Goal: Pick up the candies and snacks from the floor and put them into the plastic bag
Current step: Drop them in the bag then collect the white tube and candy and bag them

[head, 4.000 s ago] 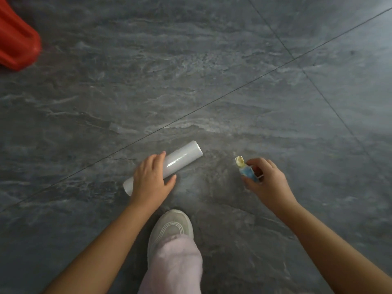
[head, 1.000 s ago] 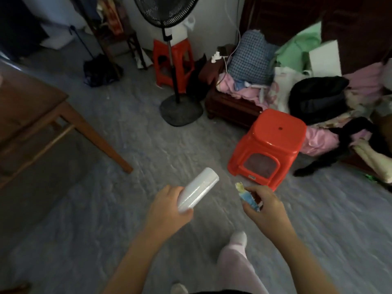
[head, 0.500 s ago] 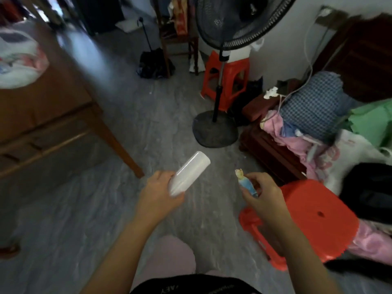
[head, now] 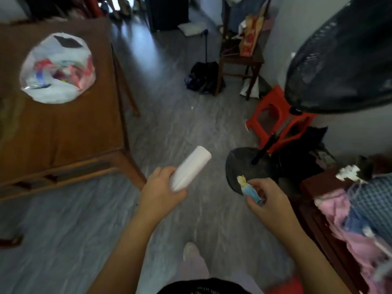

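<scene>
The left hand grips a white tube and the right hand pinches a small blue snack, both lifted from the floor but not yet in the plastic bag on the worktop.

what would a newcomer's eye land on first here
The two hands at centre draw the eye: the left hand grips a white glossy cylinder, the right hand pinches a small blue and yellow wrapped candy. Upper left, a white plastic bag stuffed with colourful wrappers sits on a brown wooden table; a big black fan head fills the upper right.
</scene>
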